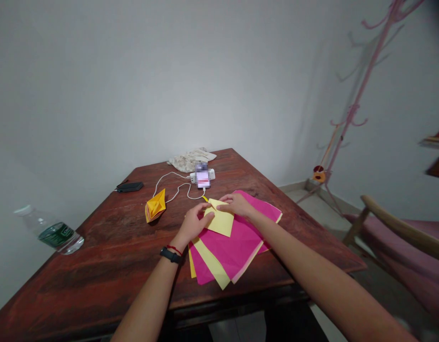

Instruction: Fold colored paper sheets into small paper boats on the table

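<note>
The person's left hand (194, 223) pinches the left edge of a folded yellow sheet (220, 222) between thumb and fingers. The right hand (237, 204) lies over the sheet's top corner with fingers spread, pressing down rather than closing around it. A black band and a thin red cord circle the left wrist.

The yellow sheet is pale and matte, and one corner is turned up to a point under the right fingers. It rests on a fanned stack of paper (237, 251), magenta and yellow sheets alternating, which lies near the front edge of a dark red wooden table (98, 270).

There are two containers. A clear plastic bottle (53, 232) with a green label and a white cap lies tilted at the table's left edge; I cannot tell whether it holds anything. A pale patterned cloth pouch (191, 159) slumps at the far edge with its contents hidden.

Just left of the hands sits an orange-yellow folded paper figure (155, 206). Beyond the hands a phone (203, 178) leans on a white charger block with a white cable (169, 183) looping from it, and a small black device (129, 187) lies further left. To the right, off the table, are a pink coat stand (358, 99) and a wooden chair (401, 232) with a pink cushion.
</note>
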`<state>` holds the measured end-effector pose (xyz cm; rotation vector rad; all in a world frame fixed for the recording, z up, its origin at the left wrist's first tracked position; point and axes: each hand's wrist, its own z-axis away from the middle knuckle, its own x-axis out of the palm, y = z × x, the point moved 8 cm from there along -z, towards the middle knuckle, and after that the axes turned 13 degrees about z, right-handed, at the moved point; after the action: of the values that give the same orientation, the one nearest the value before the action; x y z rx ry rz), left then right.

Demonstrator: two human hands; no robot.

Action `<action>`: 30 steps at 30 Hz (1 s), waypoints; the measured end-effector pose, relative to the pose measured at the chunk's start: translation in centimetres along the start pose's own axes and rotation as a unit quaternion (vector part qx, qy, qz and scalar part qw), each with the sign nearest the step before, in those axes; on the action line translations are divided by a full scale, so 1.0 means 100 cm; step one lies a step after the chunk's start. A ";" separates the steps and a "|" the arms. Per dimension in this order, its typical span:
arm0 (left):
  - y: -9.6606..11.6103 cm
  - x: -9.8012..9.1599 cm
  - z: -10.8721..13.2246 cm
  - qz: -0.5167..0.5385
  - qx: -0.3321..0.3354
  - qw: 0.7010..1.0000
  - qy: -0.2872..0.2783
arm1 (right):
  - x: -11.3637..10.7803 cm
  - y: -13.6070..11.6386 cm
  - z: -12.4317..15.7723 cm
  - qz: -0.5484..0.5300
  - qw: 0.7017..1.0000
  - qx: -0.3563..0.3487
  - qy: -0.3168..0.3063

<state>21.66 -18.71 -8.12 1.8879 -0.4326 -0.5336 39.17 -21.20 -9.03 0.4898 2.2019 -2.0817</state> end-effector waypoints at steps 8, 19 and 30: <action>0.003 0.002 0.001 -0.057 0.007 0.998 0.019 | 0.014 0.003 0.003 0.034 0.997 0.015 -0.065; 0.012 0.005 0.001 -0.021 0.019 0.999 0.030 | 0.028 0.001 0.009 -0.006 0.994 0.024 -0.109; 0.016 -0.010 -0.001 0.061 0.025 0.992 0.108 | 0.026 0.004 0.006 0.013 0.997 0.015 -0.077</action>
<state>20.76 -18.69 -6.41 1.9275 -0.4176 -0.2353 36.67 -21.31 -10.15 0.3456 2.0711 -2.0658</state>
